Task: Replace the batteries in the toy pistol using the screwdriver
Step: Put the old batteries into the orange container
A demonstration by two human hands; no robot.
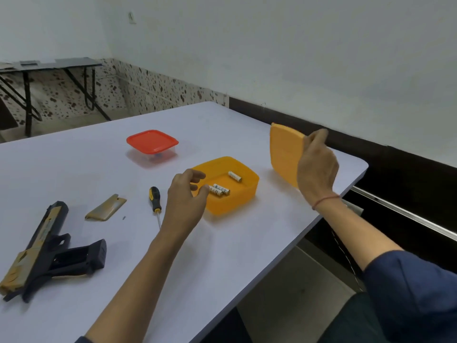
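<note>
Three batteries (222, 186) lie in the open orange box (232, 194) at mid-counter; small, light and smooth, they would likely roll, so pinching one across its middle looks best. The left hand (186, 196) hovers at the box's near-left rim, fingers apart, its grip empty. The right hand (317, 164) clamps the orange lid (284, 154), held up at right. The toy pistol (47, 251) lies near left, compartment open, with its cover (106, 207), a tiny screw (124, 218) and the screwdriver (155, 200) beside; a red-lidded container (152, 147) sits farther back. Nothing blocks the box.

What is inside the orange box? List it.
The orange box is open and holds three batteries: two lying together near the left hand and one apart, farther back. The hand's fingers cover the box's near-left corner, so anything there is hidden.
</note>
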